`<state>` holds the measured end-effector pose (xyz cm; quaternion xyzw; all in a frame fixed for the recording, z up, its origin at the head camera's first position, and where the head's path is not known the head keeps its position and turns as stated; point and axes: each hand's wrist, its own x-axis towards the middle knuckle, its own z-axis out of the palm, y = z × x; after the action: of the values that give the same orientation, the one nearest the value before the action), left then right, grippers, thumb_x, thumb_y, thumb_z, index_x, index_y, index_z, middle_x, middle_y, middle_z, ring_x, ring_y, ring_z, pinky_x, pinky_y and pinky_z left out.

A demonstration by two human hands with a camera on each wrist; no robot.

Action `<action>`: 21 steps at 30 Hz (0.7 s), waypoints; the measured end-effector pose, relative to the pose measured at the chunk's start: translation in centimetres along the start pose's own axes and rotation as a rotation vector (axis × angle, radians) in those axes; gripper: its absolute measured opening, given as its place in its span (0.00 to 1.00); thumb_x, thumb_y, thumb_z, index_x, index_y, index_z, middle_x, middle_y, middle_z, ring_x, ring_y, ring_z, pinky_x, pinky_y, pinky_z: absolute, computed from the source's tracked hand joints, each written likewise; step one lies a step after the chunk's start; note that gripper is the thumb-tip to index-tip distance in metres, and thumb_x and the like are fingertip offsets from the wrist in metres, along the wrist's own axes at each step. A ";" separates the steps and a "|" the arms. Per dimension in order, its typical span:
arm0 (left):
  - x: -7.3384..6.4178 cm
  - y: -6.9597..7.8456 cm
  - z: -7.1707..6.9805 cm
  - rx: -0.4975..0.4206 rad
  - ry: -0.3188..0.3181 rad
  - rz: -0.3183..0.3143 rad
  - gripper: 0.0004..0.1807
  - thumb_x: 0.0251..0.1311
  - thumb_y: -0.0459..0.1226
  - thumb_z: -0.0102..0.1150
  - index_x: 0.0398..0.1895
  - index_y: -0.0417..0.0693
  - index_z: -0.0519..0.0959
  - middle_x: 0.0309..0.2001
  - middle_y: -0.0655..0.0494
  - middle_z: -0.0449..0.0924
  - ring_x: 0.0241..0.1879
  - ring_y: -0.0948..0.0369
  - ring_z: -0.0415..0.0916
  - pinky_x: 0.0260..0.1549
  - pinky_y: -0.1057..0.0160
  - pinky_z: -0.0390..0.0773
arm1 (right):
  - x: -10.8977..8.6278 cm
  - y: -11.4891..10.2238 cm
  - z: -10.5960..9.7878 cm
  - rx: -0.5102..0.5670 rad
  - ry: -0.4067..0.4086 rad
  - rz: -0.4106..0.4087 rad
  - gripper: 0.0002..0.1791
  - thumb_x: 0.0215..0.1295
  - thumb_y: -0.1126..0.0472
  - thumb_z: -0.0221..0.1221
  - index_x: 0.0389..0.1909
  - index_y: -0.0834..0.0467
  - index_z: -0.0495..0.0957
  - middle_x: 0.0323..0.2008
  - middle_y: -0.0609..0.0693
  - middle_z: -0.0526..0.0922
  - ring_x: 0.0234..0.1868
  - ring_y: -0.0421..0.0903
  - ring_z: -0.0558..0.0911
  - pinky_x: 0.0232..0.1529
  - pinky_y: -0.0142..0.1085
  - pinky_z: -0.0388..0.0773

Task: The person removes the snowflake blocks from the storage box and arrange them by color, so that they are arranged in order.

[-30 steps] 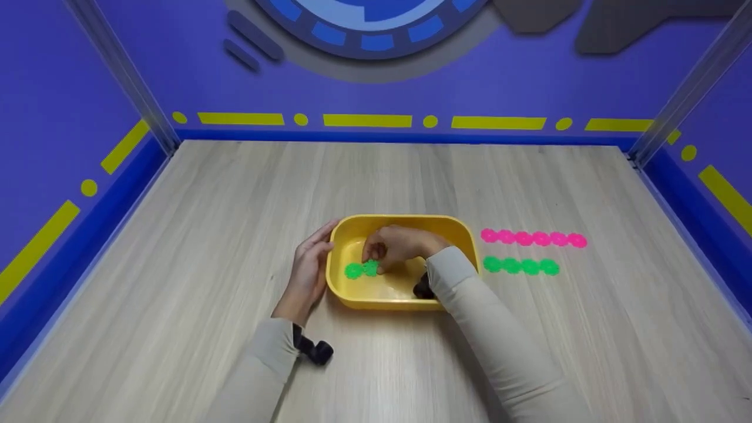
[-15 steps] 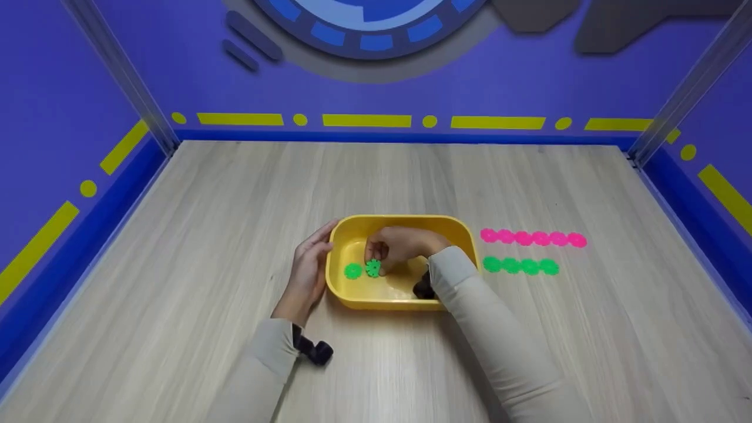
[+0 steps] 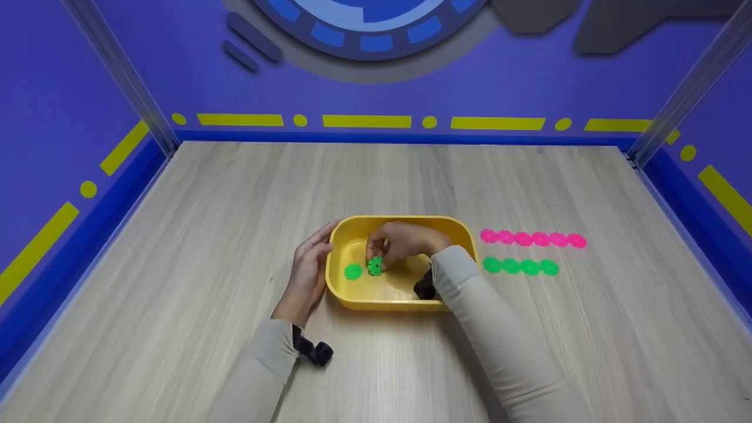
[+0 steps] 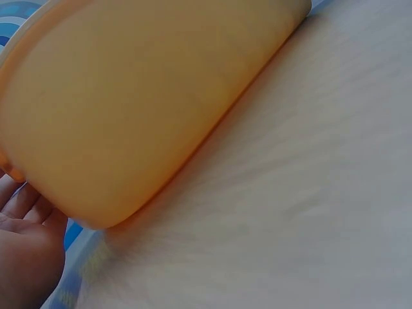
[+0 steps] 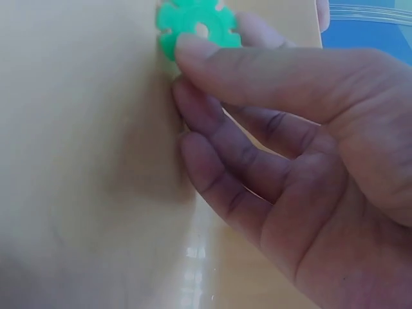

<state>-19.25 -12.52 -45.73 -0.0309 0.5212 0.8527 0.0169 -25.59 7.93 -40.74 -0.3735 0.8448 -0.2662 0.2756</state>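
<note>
A yellow plastic basin (image 3: 405, 302) stands on the table. Inside it, my right hand (image 3: 399, 241) pinches a notched green plastic disc (image 3: 375, 266) between thumb and fingers. The right wrist view shows the thumb across the face of that disc (image 5: 199, 22), with the other fingers loosely bent behind and below. Another green disc (image 3: 353, 271) lies flat on the basin floor to the left. My left hand (image 3: 308, 267) rests against the basin's outer left wall, its fingers extended along the side. In the left wrist view, only part of that hand (image 4: 32, 251) shows beside the basin.
Right of the basin, a row of pink discs (image 3: 533, 238) lies on the wooden table (image 3: 235, 235). Closer to me is a shorter row of green discs (image 3: 521, 266). Blue-purple panels (image 3: 376, 94) border the table at the back and sides.
The pinched green disc has tipped up from lying beside the other one and shifted slightly right with my right hand. My left hand and the basin have stayed put.
</note>
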 end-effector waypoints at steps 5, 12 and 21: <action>0.0 -0.1 0.0 -0.003 0.006 -0.009 0.29 0.59 0.24 0.40 0.67 0.35 0.66 0.71 0.47 0.62 0.73 0.58 0.55 0.72 0.61 0.56 | -0.3 0.0 -0.3 -0.005 0.007 -0.001 0.09 0.54 0.68 0.67 0.36 0.56 0.84 0.35 0.48 0.84 0.36 0.41 0.75 0.40 0.28 0.75; 0.0 -0.1 -0.2 -0.014 -0.017 0.003 0.30 0.58 0.23 0.40 0.68 0.32 0.63 0.72 0.43 0.60 0.73 0.56 0.54 0.72 0.59 0.55 | -0.7 0.2 -0.7 -0.002 0.007 0.011 0.10 0.53 0.70 0.66 0.36 0.55 0.86 0.34 0.48 0.86 0.34 0.40 0.75 0.38 0.28 0.75; 0.1 -0.1 -0.1 -0.008 -0.016 0.003 0.30 0.58 0.23 0.39 0.67 0.33 0.64 0.72 0.43 0.60 0.73 0.56 0.54 0.72 0.59 0.55 | -1.2 0.1 -1.3 0.029 0.015 0.042 0.11 0.53 0.70 0.64 0.36 0.55 0.86 0.34 0.47 0.85 0.34 0.40 0.76 0.38 0.28 0.77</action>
<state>-19.31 -12.62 -45.87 -0.0233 0.5176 0.8551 0.0196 -25.81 9.26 -39.63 -0.3495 0.8506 -0.2755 0.2801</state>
